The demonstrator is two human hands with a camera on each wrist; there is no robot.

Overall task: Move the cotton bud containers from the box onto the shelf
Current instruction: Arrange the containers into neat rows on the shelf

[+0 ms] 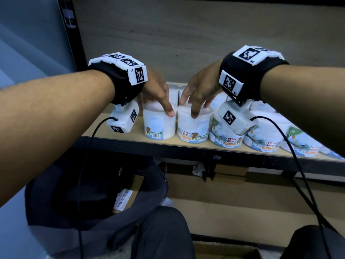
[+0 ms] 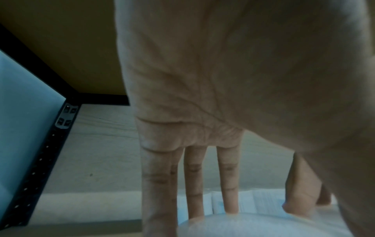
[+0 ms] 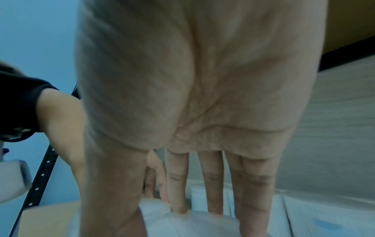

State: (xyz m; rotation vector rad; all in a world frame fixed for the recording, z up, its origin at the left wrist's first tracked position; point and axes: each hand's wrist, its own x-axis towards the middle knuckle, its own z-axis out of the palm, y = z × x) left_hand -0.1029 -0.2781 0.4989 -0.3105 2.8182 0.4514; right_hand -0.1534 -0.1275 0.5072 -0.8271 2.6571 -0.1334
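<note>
Two white cotton bud containers stand side by side near the front edge of the wooden shelf (image 1: 115,135). My left hand (image 1: 160,103) reaches down over the left container (image 1: 159,126), with the thumb on its front rim and the fingers over the far rim. My right hand (image 1: 194,103) grips the lid of the right container (image 1: 194,128) in the same way. In the left wrist view my left hand (image 2: 249,213) spans the white lid (image 2: 253,226). In the right wrist view my right hand (image 3: 168,216) spans its lid (image 3: 192,224).
More cotton bud containers (image 1: 226,139) continue the front row to the right, and others stand behind (image 1: 173,92). A black upright post (image 1: 69,34) bounds the shelf on the left. Below, a labelled cardboard box (image 1: 123,200) lies partly under dark fabric (image 1: 74,193).
</note>
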